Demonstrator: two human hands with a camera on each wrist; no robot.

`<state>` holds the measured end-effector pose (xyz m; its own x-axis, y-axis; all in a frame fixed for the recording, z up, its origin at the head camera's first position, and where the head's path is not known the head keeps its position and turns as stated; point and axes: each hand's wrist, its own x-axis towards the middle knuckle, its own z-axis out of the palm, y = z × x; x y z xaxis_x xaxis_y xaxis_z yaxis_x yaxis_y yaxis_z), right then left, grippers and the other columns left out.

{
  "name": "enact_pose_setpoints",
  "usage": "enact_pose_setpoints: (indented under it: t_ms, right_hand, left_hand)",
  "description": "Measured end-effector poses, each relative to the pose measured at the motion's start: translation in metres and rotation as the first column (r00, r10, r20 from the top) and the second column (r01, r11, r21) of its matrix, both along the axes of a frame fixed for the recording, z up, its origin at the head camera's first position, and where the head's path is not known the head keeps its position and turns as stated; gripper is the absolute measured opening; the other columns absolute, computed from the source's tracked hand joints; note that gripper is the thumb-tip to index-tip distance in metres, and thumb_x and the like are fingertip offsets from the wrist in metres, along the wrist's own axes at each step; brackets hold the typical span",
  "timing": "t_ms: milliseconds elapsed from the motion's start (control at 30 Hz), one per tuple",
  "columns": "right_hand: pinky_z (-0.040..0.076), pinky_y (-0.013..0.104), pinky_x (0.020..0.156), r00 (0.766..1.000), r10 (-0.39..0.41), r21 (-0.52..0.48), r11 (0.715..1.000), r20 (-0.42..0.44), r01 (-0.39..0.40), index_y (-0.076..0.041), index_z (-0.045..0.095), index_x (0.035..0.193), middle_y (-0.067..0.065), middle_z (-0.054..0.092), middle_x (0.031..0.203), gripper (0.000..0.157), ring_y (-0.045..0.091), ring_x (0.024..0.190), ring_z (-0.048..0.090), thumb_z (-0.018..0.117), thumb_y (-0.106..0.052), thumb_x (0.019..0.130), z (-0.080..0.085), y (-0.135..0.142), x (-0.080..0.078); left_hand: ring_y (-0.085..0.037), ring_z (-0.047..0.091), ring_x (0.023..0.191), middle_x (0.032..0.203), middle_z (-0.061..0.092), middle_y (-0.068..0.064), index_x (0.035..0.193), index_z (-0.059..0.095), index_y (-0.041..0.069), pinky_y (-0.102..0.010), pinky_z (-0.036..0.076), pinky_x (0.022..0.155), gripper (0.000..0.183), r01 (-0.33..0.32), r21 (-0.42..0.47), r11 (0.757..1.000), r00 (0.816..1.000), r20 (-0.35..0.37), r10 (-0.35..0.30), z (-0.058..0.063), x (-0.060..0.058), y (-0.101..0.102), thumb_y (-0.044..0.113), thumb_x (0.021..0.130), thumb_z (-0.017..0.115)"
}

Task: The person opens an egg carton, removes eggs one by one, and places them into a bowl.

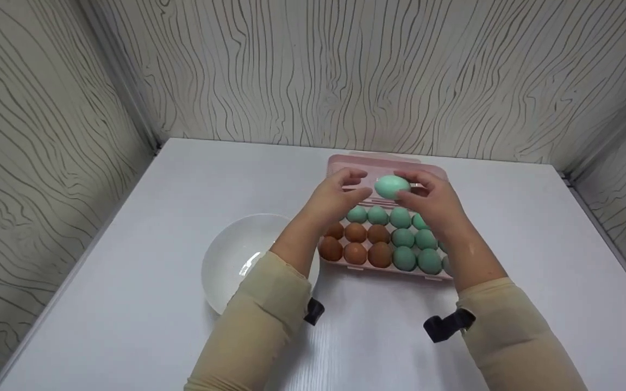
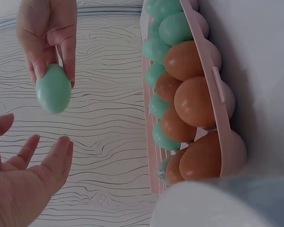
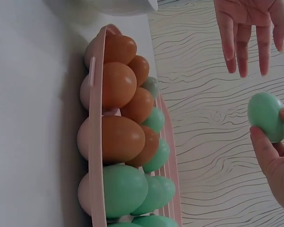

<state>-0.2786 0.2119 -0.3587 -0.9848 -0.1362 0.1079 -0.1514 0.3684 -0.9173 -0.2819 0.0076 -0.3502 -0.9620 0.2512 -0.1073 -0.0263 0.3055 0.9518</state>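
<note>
A pale green egg point(image 1: 392, 187) is pinched between the fingertips and thumb of my right hand point(image 1: 431, 200), raised over the pink egg carton point(image 1: 364, 266). My left hand point(image 1: 336, 196) faces it from the left, fingers apart and relaxed, with a gap between its fingertips and the egg, as the left wrist view also shows. Below both hands the carton holds rows of eggs. Brown eggs point(image 3: 119, 85) fill its front left part, and green eggs point(image 1: 404, 258) stand at the right and along the back row. My right hand and forearm hide some eggs at the right end.
A large white bowl point(image 1: 231, 255) stands left of the carton, partly covered by my left forearm. The carton's pink lid point(image 1: 340, 163) lies open toward the back wall. All of it rests on a white table point(image 1: 128, 260) with patterned walls around.
</note>
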Motion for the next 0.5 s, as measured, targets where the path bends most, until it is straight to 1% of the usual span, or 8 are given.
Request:
enact_pose_setpoints:
  t_ms: [67, 133, 300, 400, 467, 500]
  right_hand:
    - [0.048, 0.025, 0.084, 0.999, 0.027, -0.023, 0.999, -0.017, -0.027, -0.009, 0.053, 0.126, 0.009, 0.048, 0.121, 0.045, 0.021, 0.105, 0.055, 0.064, -0.025, 0.086, 0.0, -0.003, 0.001]
    - [0.048, 0.024, 0.083, 0.998, 0.051, -0.044, 0.998, -0.028, -0.052, -0.008, 0.053, 0.125, 0.01, 0.05, 0.119, 0.045, 0.021, 0.103, 0.056, 0.065, -0.024, 0.085, 0.0, -0.005, 0.002]
    - [0.049, 0.024, 0.083, 0.993, 0.11, -0.078, 0.99, -0.045, -0.113, -0.007, 0.053, 0.125, 0.01, 0.051, 0.118, 0.046, 0.023, 0.101, 0.057, 0.066, -0.024, 0.084, -0.003, -0.011, 0.003]
    - [0.049, 0.025, 0.083, 0.988, 0.139, -0.076, 0.987, -0.061, -0.144, -0.008, 0.054, 0.124, 0.009, 0.053, 0.118, 0.045, 0.022, 0.102, 0.056, 0.065, -0.026, 0.085, -0.005, -0.014, 0.004]
    - [0.049, 0.025, 0.083, 0.986, 0.151, -0.069, 0.985, -0.065, -0.155, -0.01, 0.055, 0.123, 0.007, 0.054, 0.119, 0.043, 0.021, 0.103, 0.056, 0.065, -0.026, 0.085, -0.006, -0.017, 0.005]
    - [0.049, 0.026, 0.083, 0.985, 0.16, -0.081, 0.983, -0.067, -0.166, -0.009, 0.055, 0.124, 0.007, 0.054, 0.12, 0.043, 0.021, 0.103, 0.056, 0.065, -0.024, 0.085, -0.006, -0.018, 0.006]
  left_hand:
    - [-0.015, 0.047, 0.119, 0.128, 0.05, 0.007, 0.118, 0.053, 0.034, -0.04, 0.04, 0.096, 0.033, 0.015, 0.029, 0.999, 1.0, 0.003, -0.015, -0.002, 0.0, 0.003, 0.035, 0.085, 0.062]
    - [-0.015, 0.048, 0.116, 0.127, 0.051, 0.007, 0.116, 0.054, 0.034, -0.037, 0.042, 0.095, 0.033, 0.027, 0.071, 0.997, 1.0, 0.012, -0.027, -0.004, 0.0, 0.005, 0.036, 0.084, 0.064]
    - [-0.013, 0.053, 0.108, 0.12, 0.053, 0.007, 0.116, 0.055, 0.028, -0.028, 0.048, 0.085, 0.036, 0.033, 0.185, 0.982, 0.998, 0.042, -0.042, -0.006, 0.0, 0.009, 0.033, 0.082, 0.067]
    - [-0.013, 0.054, 0.104, 0.116, 0.054, 0.007, 0.115, 0.056, 0.026, -0.025, 0.049, 0.082, 0.036, 0.024, 0.2, 0.979, 0.998, 0.044, -0.034, -0.008, 0.0, 0.012, 0.03, 0.081, 0.068]
    - [-0.013, 0.054, 0.102, 0.113, 0.054, 0.007, 0.113, 0.056, 0.026, -0.025, 0.05, 0.081, 0.035, 0.017, 0.195, 0.981, 0.998, 0.049, -0.027, -0.009, 0.0, 0.014, 0.029, 0.08, 0.07]
    - [-0.013, 0.055, 0.101, 0.112, 0.054, 0.006, 0.112, 0.057, 0.026, -0.025, 0.05, 0.081, 0.035, 0.013, 0.195, 0.981, 0.998, 0.052, -0.024, -0.009, 0.0, 0.015, 0.029, 0.08, 0.07]
